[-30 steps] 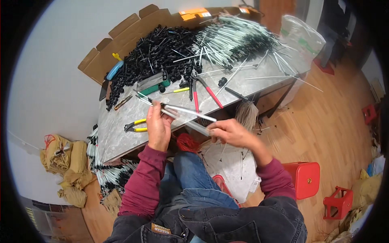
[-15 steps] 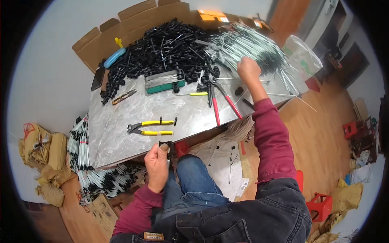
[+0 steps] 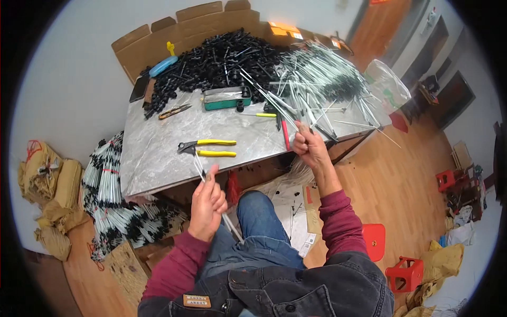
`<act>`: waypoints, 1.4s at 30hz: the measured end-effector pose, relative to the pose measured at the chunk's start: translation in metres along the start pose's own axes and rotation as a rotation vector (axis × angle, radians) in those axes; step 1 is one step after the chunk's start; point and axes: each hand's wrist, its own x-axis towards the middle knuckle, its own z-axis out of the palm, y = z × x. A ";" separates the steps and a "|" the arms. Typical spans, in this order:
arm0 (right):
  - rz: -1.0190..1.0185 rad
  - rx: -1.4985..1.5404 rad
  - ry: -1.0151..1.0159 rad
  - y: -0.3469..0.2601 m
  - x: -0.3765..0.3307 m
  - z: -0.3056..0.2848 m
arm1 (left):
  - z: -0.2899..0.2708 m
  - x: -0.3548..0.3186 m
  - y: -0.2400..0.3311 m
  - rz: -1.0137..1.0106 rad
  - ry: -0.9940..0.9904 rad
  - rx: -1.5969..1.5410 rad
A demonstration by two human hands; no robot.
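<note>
My left hand [image 3: 207, 206] is closed round thin white rods [image 3: 231, 226], held low over my lap at the table's front edge. Their upper ends, with some black on them, reach up beside yellow-handled pliers [image 3: 216, 141] lying on the grey table. My right hand [image 3: 312, 150] pinches a loose bunch of white rods with dark ends [image 3: 277, 103]. These fan up and left toward the heap of black plastic fittings [image 3: 222, 58]. Behind that hand lies a large pile of white rods [image 3: 323, 66]. Red-handled pliers [image 3: 285, 134] are partly hidden by the bunch.
On the table are a green tin [image 3: 228, 104] with thin pieces inside, a yellow-handled pick [image 3: 265, 114] and small snips [image 3: 175, 111]. Cardboard [image 3: 200, 20] stands along the back. Bundled rods [image 3: 109, 182] sit at the left, red stools [image 3: 406, 273] at the right.
My right hand has come back from the rod pile toward me, now with a bunch of rods. The black piece at my left fingertips no longer shows; white rods do.
</note>
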 end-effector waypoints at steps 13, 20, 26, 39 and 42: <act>0.016 -0.502 -0.243 0.026 -0.025 0.017 | 0.065 0.110 0.004 0.172 -0.055 -0.045; -0.192 -0.754 -0.093 0.038 -0.038 0.015 | 0.060 0.126 -0.005 0.219 0.083 -0.066; -0.192 -1.046 0.197 0.008 -0.019 -0.005 | 0.054 0.093 -0.003 0.249 0.086 0.079; -0.414 -1.714 0.404 0.018 0.011 0.022 | -0.001 -0.009 0.003 -0.026 -0.149 0.124; -0.486 -1.655 0.462 0.005 0.011 0.019 | 0.000 -0.012 0.008 -0.023 -0.062 0.124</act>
